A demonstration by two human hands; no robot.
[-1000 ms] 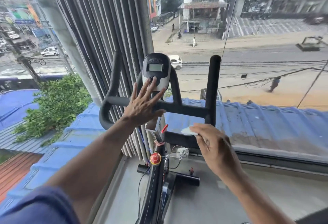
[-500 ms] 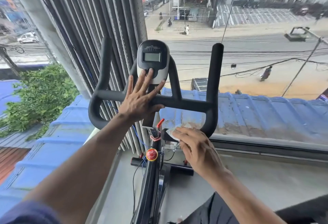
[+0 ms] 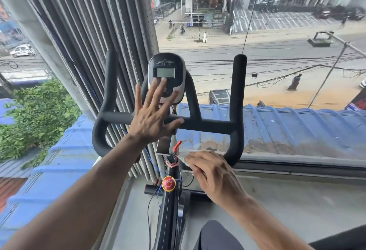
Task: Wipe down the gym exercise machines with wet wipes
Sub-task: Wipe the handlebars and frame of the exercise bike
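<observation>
While the left hand (image 3: pixel 152 122) lies flat with its fingers spread wide on the black handlebar (image 3: pixel 208 124) of the exercise bike (image 3: pixel 172 206), its fingertips reach up onto the small grey screen box (image 3: pixel 166 71). Nearer and to the right, the right hand (image 3: pixel 213 172) has its fingers bent over a white wet wipe (image 3: pixel 183 157), pressing it on the low near part of the handlebar, just right of a red lever (image 3: pixel 176 145) and above a round red knob (image 3: pixel 168 183).
</observation>
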